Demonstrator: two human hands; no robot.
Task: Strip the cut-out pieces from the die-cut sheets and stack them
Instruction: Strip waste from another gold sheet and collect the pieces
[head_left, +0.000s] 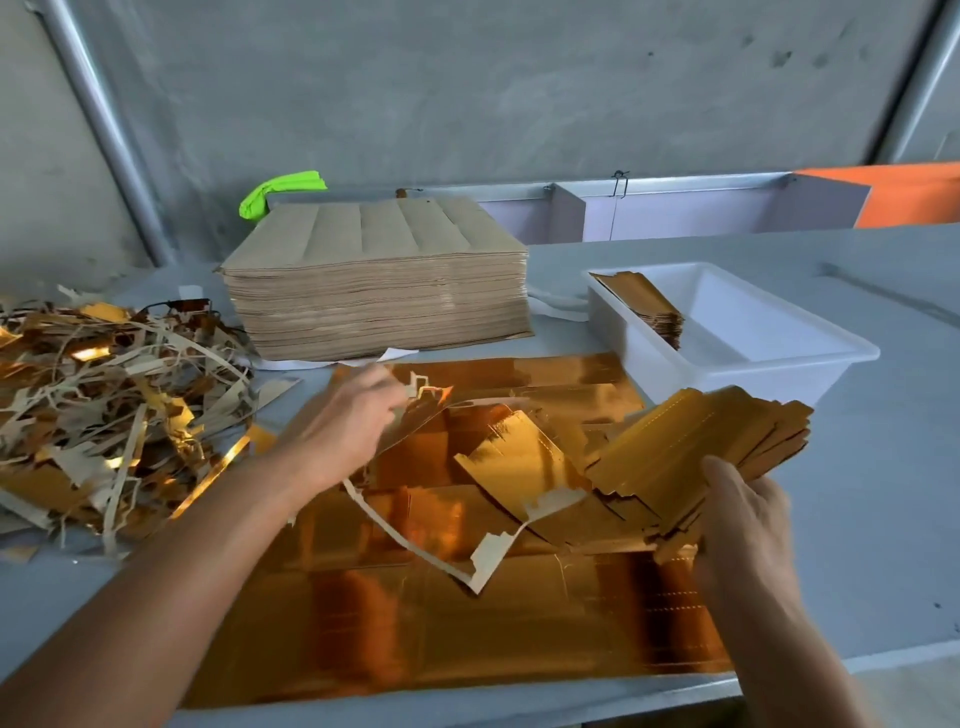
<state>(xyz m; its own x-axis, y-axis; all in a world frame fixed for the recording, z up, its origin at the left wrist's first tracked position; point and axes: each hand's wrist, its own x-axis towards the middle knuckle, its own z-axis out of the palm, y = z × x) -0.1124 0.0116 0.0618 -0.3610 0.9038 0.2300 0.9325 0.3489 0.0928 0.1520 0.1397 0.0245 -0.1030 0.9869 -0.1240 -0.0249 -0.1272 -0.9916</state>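
Scene: gold die-cut sheets (467, 623) lie flat on the grey tabletop (883, 519), lower centre of frame.
Left hand (337, 431): centre-left, blurred; grip looks pinched on the waste strip (415, 540), but motion blur hides the fingers.
Why held so: pulling the strip up and leftward probably tears the skeleton free toward the scrap pile (104, 405) at left.
Right hand (748, 525): lower right; grip closed round a fanned bundle of cut-out pieces (701, 441), thumb on top.
Piece vs grip: bundle runs up and right from the right hand, tilted, near end over the sheets; strip trails down and right from the left hand.
Tray (753, 364): white, upper right, a small stack of stripped pieces (649, 306) at its left end, likely the drop point.
Brown stack (374, 291): upper centre, likely unstripped sheets face down.
Progress: mid-strip, bundle not yet stacked.
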